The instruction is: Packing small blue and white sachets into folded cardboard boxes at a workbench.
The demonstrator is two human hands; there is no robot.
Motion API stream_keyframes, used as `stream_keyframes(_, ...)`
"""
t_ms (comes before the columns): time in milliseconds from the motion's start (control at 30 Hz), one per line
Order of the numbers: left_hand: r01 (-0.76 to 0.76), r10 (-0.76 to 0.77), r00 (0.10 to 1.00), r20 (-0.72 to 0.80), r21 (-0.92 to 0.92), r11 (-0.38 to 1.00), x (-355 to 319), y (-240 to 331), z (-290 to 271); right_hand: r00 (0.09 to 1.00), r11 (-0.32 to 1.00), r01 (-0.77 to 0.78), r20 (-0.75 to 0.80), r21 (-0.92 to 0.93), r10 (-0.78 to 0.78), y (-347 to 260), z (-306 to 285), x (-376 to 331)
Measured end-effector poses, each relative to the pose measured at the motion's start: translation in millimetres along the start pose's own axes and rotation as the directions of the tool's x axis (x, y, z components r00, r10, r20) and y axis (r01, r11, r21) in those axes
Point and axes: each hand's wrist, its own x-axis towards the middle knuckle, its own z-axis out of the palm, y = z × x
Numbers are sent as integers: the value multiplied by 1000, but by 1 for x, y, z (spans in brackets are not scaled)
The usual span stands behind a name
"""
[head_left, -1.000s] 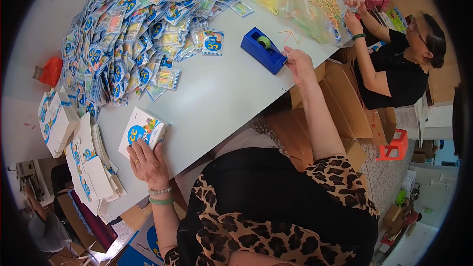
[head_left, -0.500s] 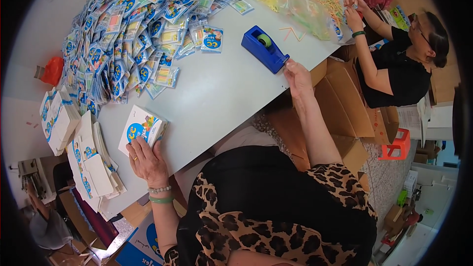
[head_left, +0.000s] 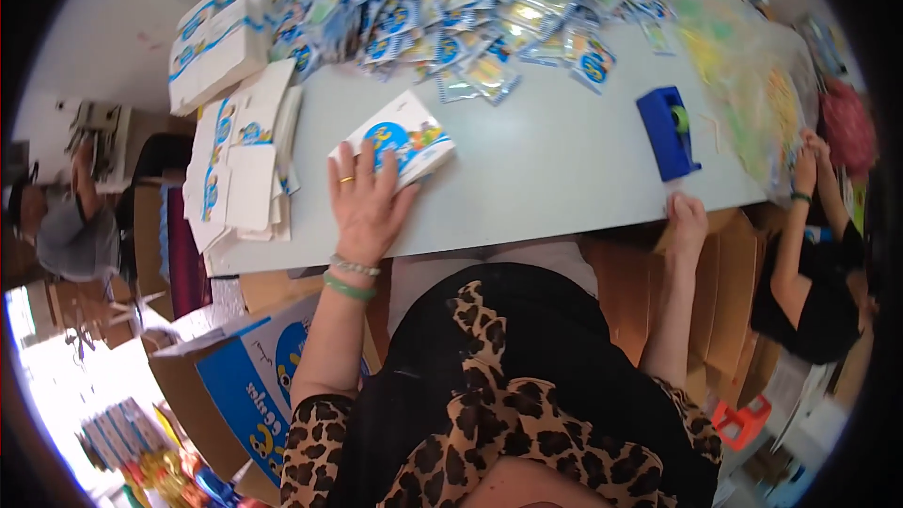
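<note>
- Head view: the left hand lies on the white box, fingers spread over its printed top, thumb along the near edge, pressing rather than gripping.
- White box sits at an angle on the tabletop, between the folded cartons and the dispenser. Its top bears a round blue emblem with pale lettering, a small multicoloured picture and blue lettering on white, partly covered by the fingers.
- Right hand is just off the near end of the blue tape dispenser, fingers curled together; I cannot tell whether tape is pinched in them.
- Folded cartons lie stacked at the left, carrying similar blue round emblems.
- Heaped sachets cover the far side, with blue round labels, striped ends and clear windows; their lettering is too small to make out.
- Large carton below the tabletop's left side shows blue and white panels, dark lettering and yellow cartoon figures.
- Clear plastic bag lies to the right, near a co-worker's hands.
</note>
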Motion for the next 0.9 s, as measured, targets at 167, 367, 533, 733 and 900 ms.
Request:
stream_keyframes(167, 126, -119, 991, -55, 159, 979, 4, 27, 14, 916, 992, 95, 397, -77, -57, -73, 124, -101)
stream_keyframes(367, 138, -120, 983, -139, 125, 983, 6, 30, 17, 659, 993, 61, 743, 101, -116, -86, 262, -134)
stream_keyframes(533, 166, -156, 967, -203, 29, 986, 3, 33, 21, 680, 981, 172, 709, 92, -186, -67, 294, -147)
stream_keyframes(733, 120, -116, 962, -247, 1, 993, -4, 27, 20, 726, 988, 104, 671, 110, -151, -63, 302, -150)
stream_keyframes(900, 25, -19, 968, -250, 24, 999, -8, 27, 14, 776, 978, 56, 607, 203, -170, -47, 304, -149)
